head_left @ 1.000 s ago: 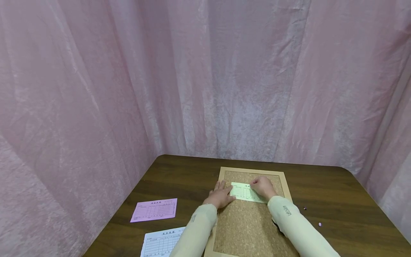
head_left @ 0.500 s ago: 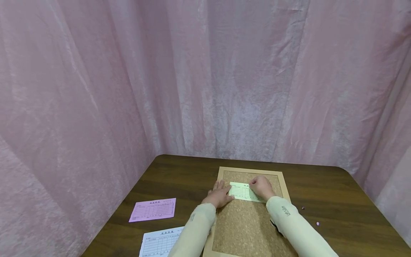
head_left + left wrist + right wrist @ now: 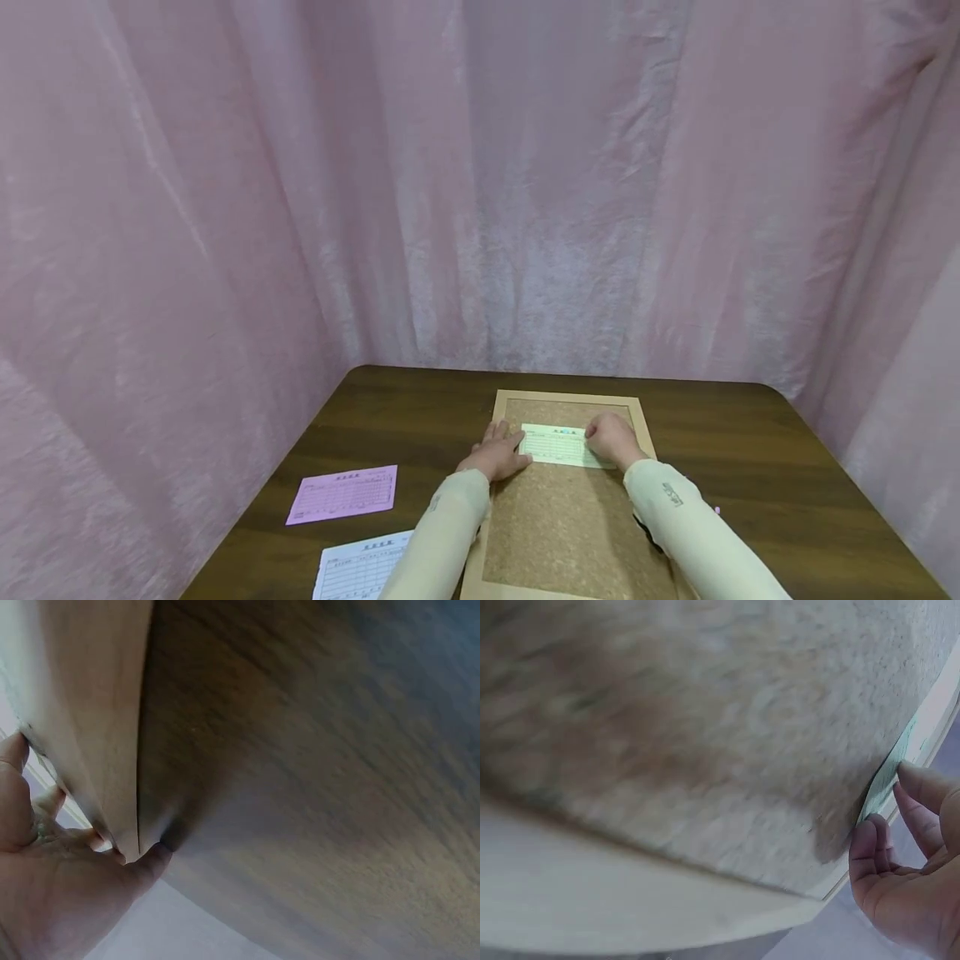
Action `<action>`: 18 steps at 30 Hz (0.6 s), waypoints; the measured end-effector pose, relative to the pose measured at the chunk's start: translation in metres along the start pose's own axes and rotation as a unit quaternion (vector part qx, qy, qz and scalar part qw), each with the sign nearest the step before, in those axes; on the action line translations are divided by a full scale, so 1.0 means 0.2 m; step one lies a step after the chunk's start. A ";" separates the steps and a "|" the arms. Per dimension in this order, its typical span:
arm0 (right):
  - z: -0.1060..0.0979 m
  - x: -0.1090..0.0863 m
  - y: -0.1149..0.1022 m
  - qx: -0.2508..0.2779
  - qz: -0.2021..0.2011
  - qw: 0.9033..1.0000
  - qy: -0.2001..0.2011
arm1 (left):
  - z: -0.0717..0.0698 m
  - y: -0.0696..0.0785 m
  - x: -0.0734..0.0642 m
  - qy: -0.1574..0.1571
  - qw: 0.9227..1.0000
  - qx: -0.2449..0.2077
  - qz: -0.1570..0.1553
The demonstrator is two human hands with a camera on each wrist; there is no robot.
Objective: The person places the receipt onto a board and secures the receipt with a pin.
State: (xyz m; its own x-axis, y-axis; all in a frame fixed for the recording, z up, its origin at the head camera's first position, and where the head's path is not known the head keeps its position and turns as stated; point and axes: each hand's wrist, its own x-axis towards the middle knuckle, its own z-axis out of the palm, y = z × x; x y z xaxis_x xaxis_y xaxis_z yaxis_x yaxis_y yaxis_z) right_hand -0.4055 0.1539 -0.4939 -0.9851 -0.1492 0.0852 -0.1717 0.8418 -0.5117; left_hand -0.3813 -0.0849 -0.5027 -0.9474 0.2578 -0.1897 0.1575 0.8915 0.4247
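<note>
Green slip [image 3: 555, 447] lies flat on the upper part of the framed cork board [image 3: 570, 525], printed with a ruled form. Left hand [image 3: 495, 456] is at the slip's left end and over the board frame's left side, fingers spread apart. Right hand [image 3: 611, 440] is at the slip's right end: fingers curled, touching the paper; can't tell if anything is pinched between them. Pink slip [image 3: 342, 493] and white slip [image 3: 358, 573] sit on the bench [image 3: 420, 408] left of the board, white one partly behind the left sleeve [image 3: 438, 533].
</note>
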 end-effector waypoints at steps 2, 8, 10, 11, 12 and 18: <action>-0.01 0.00 0.01 -0.012 -0.004 1.000 -0.002 | 0.00 -0.01 0.01 0.006 1.000 0.006 0.004; -0.04 -0.03 0.06 -0.037 -0.023 0.999 -0.004 | -0.02 -0.03 0.03 0.027 0.999 0.041 0.008; -0.07 -0.03 0.07 -0.034 -0.026 0.999 -0.004 | -0.03 -0.03 0.03 0.031 0.998 0.061 0.006; -0.08 -0.03 0.08 -0.029 -0.022 0.999 -0.004 | -0.04 -0.03 0.03 0.033 0.997 0.070 0.006; -0.10 -0.03 0.09 -0.027 -0.020 0.999 -0.004 | -0.05 -0.02 0.04 0.034 0.996 0.082 0.007; -0.21 -0.03 0.12 -0.017 -0.009 1.000 -0.005 | -0.14 -0.01 0.06 0.035 0.995 0.095 0.007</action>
State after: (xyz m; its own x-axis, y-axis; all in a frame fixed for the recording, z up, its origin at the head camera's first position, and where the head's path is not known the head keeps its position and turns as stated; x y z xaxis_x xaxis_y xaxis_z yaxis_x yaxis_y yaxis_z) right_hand -0.4048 0.1963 -0.4705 -0.9818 -0.1692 0.0860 -0.1896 0.8565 -0.4801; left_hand -0.4006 -0.0943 -0.4823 -0.9606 0.2509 -0.1197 0.2153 0.9439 0.2504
